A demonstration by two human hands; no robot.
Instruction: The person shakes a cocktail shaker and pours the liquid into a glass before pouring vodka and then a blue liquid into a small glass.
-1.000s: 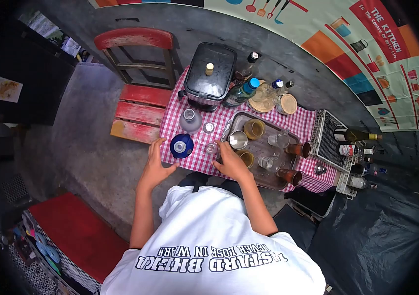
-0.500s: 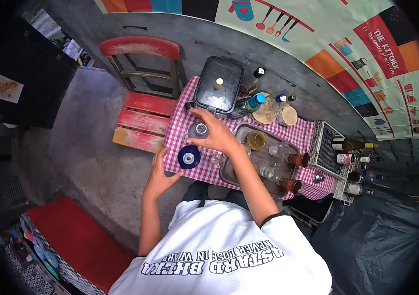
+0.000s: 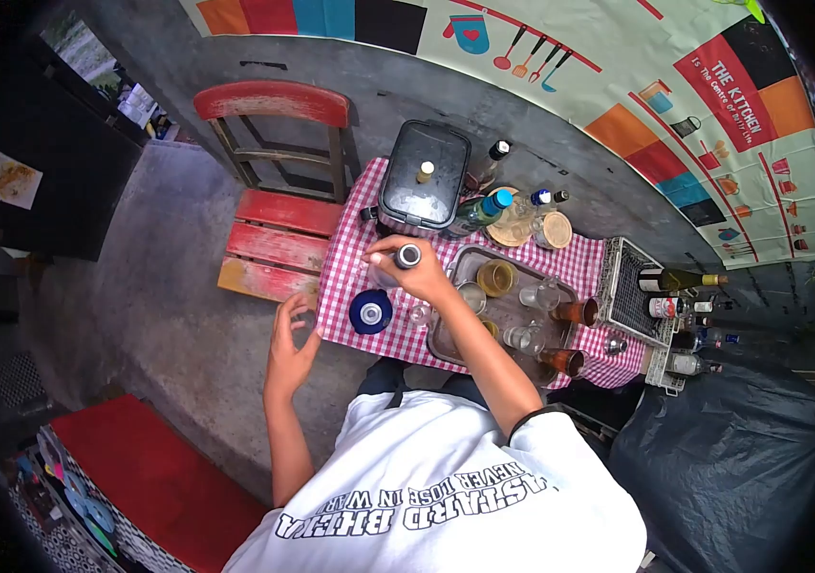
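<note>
Head view: wall banner (image 3: 742,72) reads "THE KITCHEN".

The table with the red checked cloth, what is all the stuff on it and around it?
clear bottle: 1, see-through with a silvery top, lifted over the cloth in the right hand
blue cup: 1, dark blue, near edge of the checked table
black box: 1, far end of the table
metal tray: 1, grey, right part of the table, holding several cups and glasses
wire basket: 1, right end, bottles beside it
chair: 1, red, left of the table
right hand: 1, gripping the clear bottle
left hand: 1, open, off the table's near left corner, holding nothing
</note>
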